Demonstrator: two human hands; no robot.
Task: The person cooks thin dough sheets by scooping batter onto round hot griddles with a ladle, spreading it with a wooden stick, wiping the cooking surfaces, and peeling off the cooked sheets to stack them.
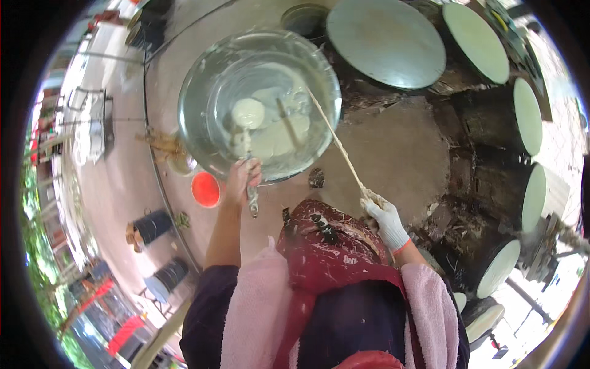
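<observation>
A wide, round metal basin (pixel 259 171) holds pale, creamy batter. My left hand (pixel 244 177) grips a batter-smeared ladle (pixel 249 114) by its handle, and the ladle's round bowl lies over the batter, filled with or coated in it. In a white knitted glove with an orange cuff, my right hand (pixel 380 213) is closed around one end of a long, thin stick (pixel 339 143) coated in batter. The stick's far end reaches over the right side of the basin.
Several round, pale-topped plates or lids (pixel 387 41) curve around the right side on dark, sooty supports. A red bucket or bowl (pixel 205 189) stands at the basin's lower left. Dark cylindrical containers (pixel 154 227) lie farther left. A dark pot (pixel 305 20) is behind the basin.
</observation>
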